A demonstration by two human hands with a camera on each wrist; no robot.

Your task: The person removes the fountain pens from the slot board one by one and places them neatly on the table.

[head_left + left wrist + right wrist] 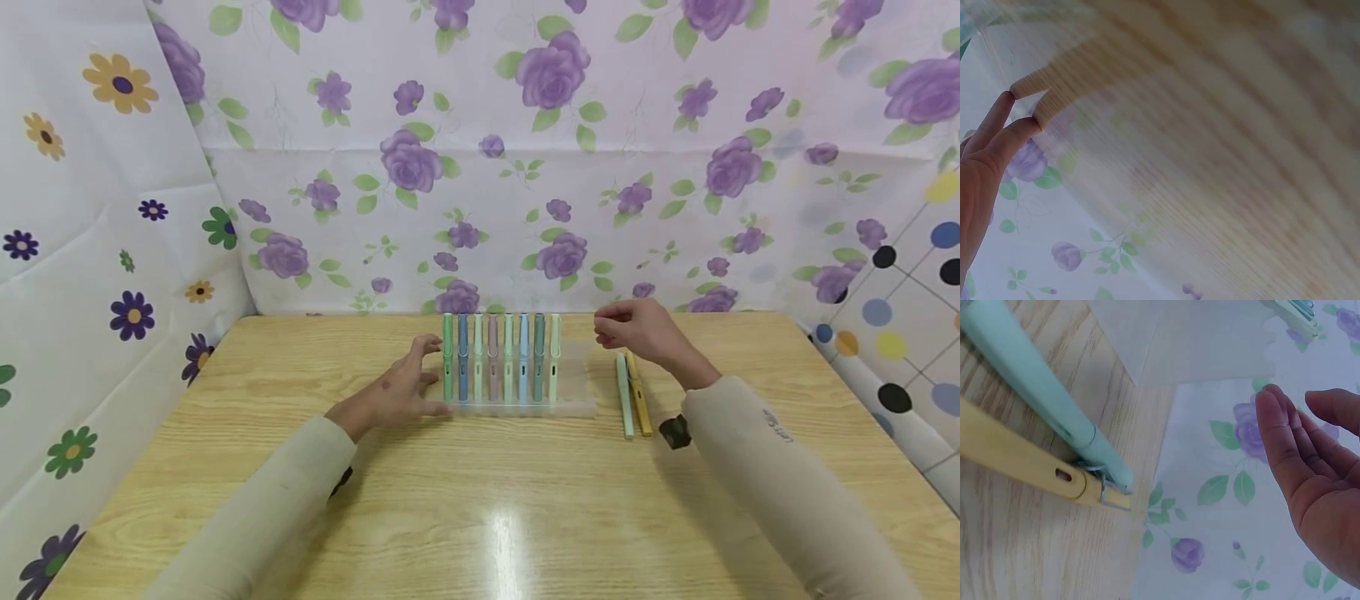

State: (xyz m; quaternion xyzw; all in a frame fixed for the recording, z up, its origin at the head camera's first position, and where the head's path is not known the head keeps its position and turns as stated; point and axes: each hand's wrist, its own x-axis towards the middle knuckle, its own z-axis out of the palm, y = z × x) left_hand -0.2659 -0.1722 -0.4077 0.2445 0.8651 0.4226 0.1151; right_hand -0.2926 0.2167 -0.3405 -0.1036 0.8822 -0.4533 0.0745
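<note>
Pens [500,357] racked in head view only; both hands' grip released

Eight pens [500,358] are standing in one clear tray [577,392]; two loose pens [632,392] are lying beside it; two hands showing.

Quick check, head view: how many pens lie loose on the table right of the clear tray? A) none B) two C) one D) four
B: a mint-green pen and a yellow pen lie side by side on the table just right of the clear tray, below the right hand.
</note>
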